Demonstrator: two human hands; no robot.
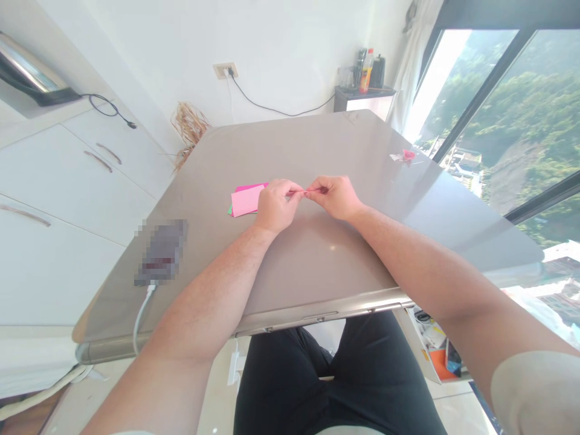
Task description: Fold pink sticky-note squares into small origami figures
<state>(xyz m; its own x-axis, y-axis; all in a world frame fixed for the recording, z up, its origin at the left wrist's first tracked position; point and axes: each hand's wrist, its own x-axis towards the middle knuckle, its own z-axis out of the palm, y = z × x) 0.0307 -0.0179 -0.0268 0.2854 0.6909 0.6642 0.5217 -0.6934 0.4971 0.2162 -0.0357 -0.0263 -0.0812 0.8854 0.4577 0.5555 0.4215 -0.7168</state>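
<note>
Both my hands meet over the middle of the beige table [317,260]. My left hand [274,205] and my right hand [334,196] each pinch one end of a small folded strip of pink paper [302,191] held between them, fingers closed on it. Just left of my left hand a small stack of pink paper sheets [244,199] lies flat on the table, with a green edge showing under it.
A small folded pink paper piece [405,156] lies at the table's far right. A blurred phone [162,252] with a white cable lies near the left front edge. White cabinets stand left, a window right, bottles on a small stand [365,96] behind.
</note>
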